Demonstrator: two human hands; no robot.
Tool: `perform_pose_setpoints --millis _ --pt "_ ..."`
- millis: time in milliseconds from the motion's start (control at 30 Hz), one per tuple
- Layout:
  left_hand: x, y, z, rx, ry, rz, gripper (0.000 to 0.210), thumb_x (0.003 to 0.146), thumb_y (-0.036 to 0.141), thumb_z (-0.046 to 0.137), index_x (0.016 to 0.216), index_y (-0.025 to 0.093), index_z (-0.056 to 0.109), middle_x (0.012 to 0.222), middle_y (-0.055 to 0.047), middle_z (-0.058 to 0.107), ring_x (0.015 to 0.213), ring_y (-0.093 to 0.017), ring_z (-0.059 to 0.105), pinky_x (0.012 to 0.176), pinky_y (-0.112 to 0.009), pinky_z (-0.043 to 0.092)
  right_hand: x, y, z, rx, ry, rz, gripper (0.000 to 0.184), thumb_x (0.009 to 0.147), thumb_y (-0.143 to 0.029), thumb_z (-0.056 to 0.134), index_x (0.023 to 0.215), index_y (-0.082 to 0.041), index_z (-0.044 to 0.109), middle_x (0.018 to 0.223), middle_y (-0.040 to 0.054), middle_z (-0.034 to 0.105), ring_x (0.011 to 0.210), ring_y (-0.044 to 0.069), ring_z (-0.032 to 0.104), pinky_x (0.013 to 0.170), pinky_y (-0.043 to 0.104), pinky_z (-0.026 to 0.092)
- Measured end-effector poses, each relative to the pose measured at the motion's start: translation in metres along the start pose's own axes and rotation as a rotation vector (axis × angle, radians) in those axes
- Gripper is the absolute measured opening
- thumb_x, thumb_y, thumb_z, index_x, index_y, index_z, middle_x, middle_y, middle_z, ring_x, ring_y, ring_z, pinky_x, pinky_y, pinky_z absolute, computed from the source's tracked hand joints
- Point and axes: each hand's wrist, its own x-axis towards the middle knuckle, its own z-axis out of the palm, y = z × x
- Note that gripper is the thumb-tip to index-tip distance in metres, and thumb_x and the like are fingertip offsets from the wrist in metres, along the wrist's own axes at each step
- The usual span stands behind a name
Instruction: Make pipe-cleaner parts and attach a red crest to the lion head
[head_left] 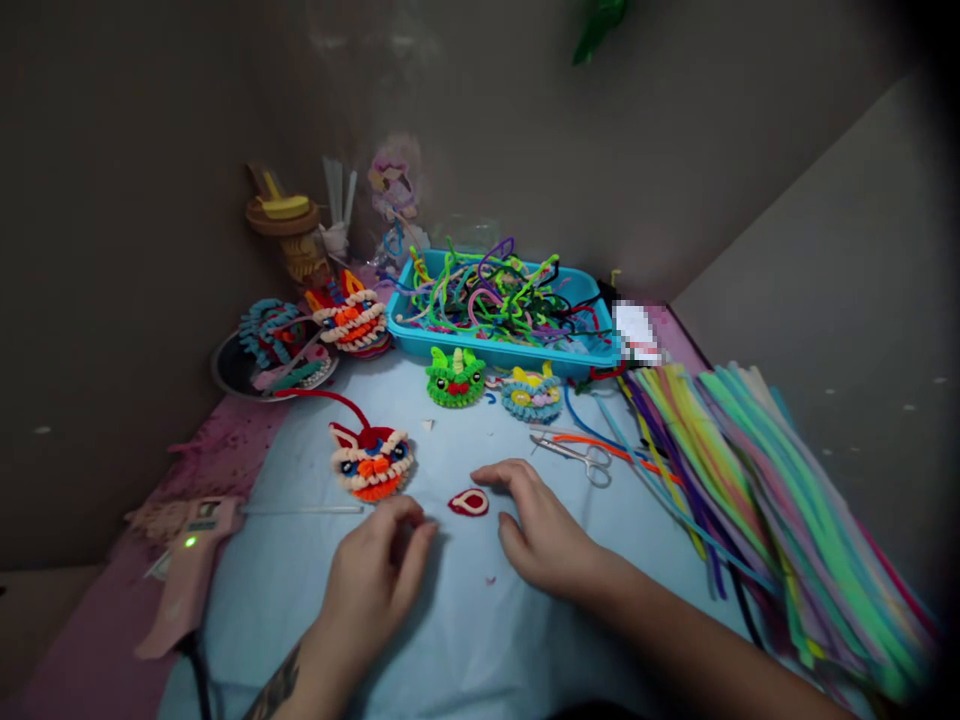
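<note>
A small red teardrop piece with a cream outline (469, 502), made of pipe cleaner, lies flat on the blue table cover between my two hands. My right hand (536, 530) rests just to its right, index finger stretched out and thumb apart, holding nothing. On the left, my left hand (375, 565) is loosely curled, a gap showing between thumb and fingers, with nothing visible in it. Just beyond it sits a red, orange and cream lion-head craft (373, 462), with a red pipe cleaner (330, 395) reaching up from its top. It has only one ear visible, on its left side.
A pink glue gun (199, 560) with a lit green light lies at left. Scissors (577, 455) and bundled pipe cleaners (757, 480) are at right. Behind stand green (455, 378) and yellow-blue heads (532, 393), a blue basket of scraps (502, 350) and a metal bowl (225, 372).
</note>
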Motion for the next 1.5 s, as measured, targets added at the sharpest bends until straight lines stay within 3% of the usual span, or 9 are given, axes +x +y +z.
perform_pose_setpoints --millis 67,133,300,667,833,933,1100,1300,1500 --pt "-0.003 0.004 0.002 0.046 -0.134 0.139 0.014 0.086 0.021 0.051 0.1 0.02 0.049 0.068 0.003 0.061 0.054 -0.011 0.057 0.051 -0.022 0.045 -0.001 0.001 0.001 -0.002 0.008 0.01 0.051 0.067 0.004 0.042 0.113 -0.018 0.041 0.108 0.0094 0.05 0.105 0.021 0.049 0.093 0.041 0.044" --pt "-0.006 0.009 0.007 0.124 -0.186 0.288 0.018 0.087 0.017 0.047 0.105 0.018 0.049 0.071 0.0 0.064 0.058 -0.014 0.06 0.054 -0.025 0.047 -0.001 0.001 0.001 -0.001 0.016 0.015 0.05 0.067 0.004 0.042 0.111 -0.018 0.041 0.106 0.0088 0.051 0.103 0.021 0.049 0.092 0.041 0.044" --pt "-0.01 0.013 0.018 0.316 -0.103 0.485 0.021 0.089 0.009 0.037 0.105 0.011 0.051 0.09 -0.009 0.07 0.064 -0.016 0.063 0.055 -0.028 0.048 -0.001 0.003 0.002 0.022 0.03 0.023 0.05 0.067 0.003 0.043 0.112 -0.018 0.037 0.1 0.0075 0.055 0.098 0.021 0.051 0.089 0.04 0.045" --pt "-0.01 0.007 0.019 0.404 -0.079 0.408 0.026 0.088 0.008 0.039 0.109 0.01 0.054 0.097 -0.01 0.07 0.065 -0.015 0.061 0.056 -0.027 0.047 -0.014 0.005 0.001 0.134 -0.006 0.083 0.052 0.072 0.002 0.041 0.118 -0.02 0.03 0.089 0.0027 0.062 0.089 0.019 0.057 0.084 0.038 0.045" --pt "-0.014 0.004 0.016 0.342 0.001 0.359 0.023 0.085 0.009 0.045 0.106 0.01 0.056 0.088 -0.008 0.067 0.07 -0.016 0.06 0.063 -0.028 0.048 -0.011 0.003 -0.005 0.038 0.021 0.022 0.034 0.074 -0.001 0.045 0.102 -0.019 0.048 0.082 0.0034 0.057 0.082 0.019 0.052 0.073 0.035 0.044" --pt "-0.013 0.007 0.014 0.335 -0.045 0.388 0.024 0.085 0.011 0.046 0.107 0.013 0.057 0.083 -0.007 0.063 0.068 -0.017 0.057 0.059 -0.029 0.047 -0.009 0.002 -0.008 0.014 0.008 -0.055 0.027 0.076 -0.002 0.046 0.096 -0.018 0.055 0.085 0.0052 0.056 0.084 0.02 0.05 0.075 0.036 0.043" --pt "-0.009 0.013 0.013 0.402 -0.168 0.418 0.036 0.086 0.016 0.048 0.121 0.017 0.052 0.081 -0.006 0.058 0.066 -0.018 0.054 0.054 -0.03 0.046 -0.008 0.0 -0.006 -0.009 -0.013 -0.085 0.039 0.078 -0.001 0.046 0.11 -0.02 0.057 0.09 0.0065 0.052 0.088 0.02 0.047 0.078 0.036 0.042" --pt "-0.008 0.017 0.015 0.421 -0.182 0.383 0.033 0.086 0.032 0.053 0.118 0.022 0.055 0.083 -0.005 0.057 0.069 -0.018 0.053 0.054 -0.029 0.044 -0.003 -0.001 -0.002 -0.065 -0.044 -0.094 0.046 0.075 0.001 0.045 0.112 -0.021 0.058 0.091 0.0066 0.047 0.086 0.02 0.045 0.076 0.035 0.042" --pt "-0.01 0.015 0.017 0.41 -0.198 0.368 0.032 0.088 0.034 0.05 0.118 0.023 0.053 0.087 -0.006 0.056 0.071 -0.019 0.053 0.055 -0.03 0.045 -0.001 -0.001 0.001 -0.1 -0.072 -0.084 0.048 0.072 0.001 0.045 0.112 -0.021 0.059 0.091 0.0064 0.046 0.086 0.021 0.044 0.076 0.037 0.042"
